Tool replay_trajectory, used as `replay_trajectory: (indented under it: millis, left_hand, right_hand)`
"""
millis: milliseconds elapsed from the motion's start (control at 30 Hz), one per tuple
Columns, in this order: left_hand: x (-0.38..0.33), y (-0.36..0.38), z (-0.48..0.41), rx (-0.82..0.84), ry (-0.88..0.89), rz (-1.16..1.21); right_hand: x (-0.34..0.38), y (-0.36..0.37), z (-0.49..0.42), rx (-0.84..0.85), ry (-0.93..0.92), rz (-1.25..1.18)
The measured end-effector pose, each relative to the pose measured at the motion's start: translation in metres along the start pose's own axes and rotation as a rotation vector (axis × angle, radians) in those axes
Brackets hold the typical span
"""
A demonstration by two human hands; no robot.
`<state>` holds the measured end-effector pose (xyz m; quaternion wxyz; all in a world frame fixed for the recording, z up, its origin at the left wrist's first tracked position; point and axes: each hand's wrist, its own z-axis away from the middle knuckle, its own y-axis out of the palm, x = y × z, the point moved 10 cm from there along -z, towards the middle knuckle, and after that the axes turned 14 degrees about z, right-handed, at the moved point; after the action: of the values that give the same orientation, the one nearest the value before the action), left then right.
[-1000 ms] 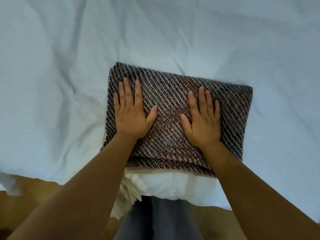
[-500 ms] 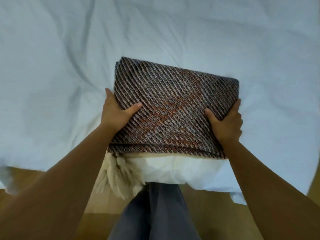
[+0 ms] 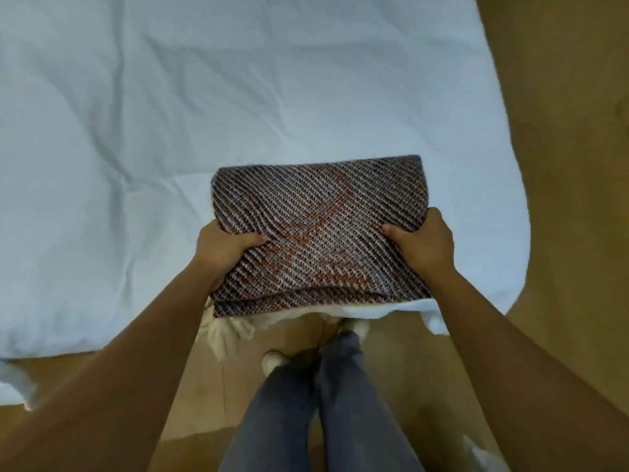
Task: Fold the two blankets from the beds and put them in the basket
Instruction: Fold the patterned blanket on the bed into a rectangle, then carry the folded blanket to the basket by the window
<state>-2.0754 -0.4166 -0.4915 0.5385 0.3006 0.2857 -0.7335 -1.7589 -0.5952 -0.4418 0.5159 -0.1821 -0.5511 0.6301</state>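
A folded blanket (image 3: 320,229), woven in dark, white and orange diagonal lines, is held up over the near edge of the bed. My left hand (image 3: 224,248) grips its left side, thumb on top. My right hand (image 3: 425,243) grips its right side the same way. Cream tassels (image 3: 231,330) hang from the blanket's underside at the front left. No basket and no second blanket are in view.
The bed (image 3: 170,131) with a pale blue-white sheet fills the upper left. Brown wooden floor (image 3: 561,165) runs along the bed's right side and under my legs (image 3: 320,403) in grey trousers.
My hands went from pressing flat on the blanket to gripping its two sides. The blanket has come up off the bed and toward me, and the view has shifted so the floor shows on the right.
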Motion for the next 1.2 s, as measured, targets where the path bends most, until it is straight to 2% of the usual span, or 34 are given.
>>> replay_trajectory:
  millis: [200,367,533,667,800,1033,1200]
  left_hand:
    - [-0.021,0.117,0.09,0.19,0.212,-0.307]
    - [-0.032,0.271,0.178,0.411,0.431,-0.478]
    - [-0.01,0.434,0.289,0.645,0.579,-0.588]
    - [0.02,0.548,0.387,0.818,0.68,-0.632]
    - [0.059,0.64,0.478,1.033,0.688,-0.618]
    - [0.152,0.792,0.634,1.415,0.771,-0.716]
    - [0.233,0.888,0.738,1.671,0.772,-0.789]
  right_hand:
    - [-0.138,-0.094,0.06,-0.164,0.165,-0.11]
    - [-0.287,-0.173,0.109,-0.308,0.369,-0.281]
    - [-0.45,-0.251,0.179,-0.489,0.582,-0.371]
    - [-0.557,-0.3,0.253,-0.652,0.756,-0.389]
    - [-0.636,-0.325,0.325,-0.782,0.919,-0.446]
    - [-0.753,-0.336,0.434,-1.004,1.203,-0.597]
    - [-0.818,-0.348,0.49,-1.109,1.428,-0.562]
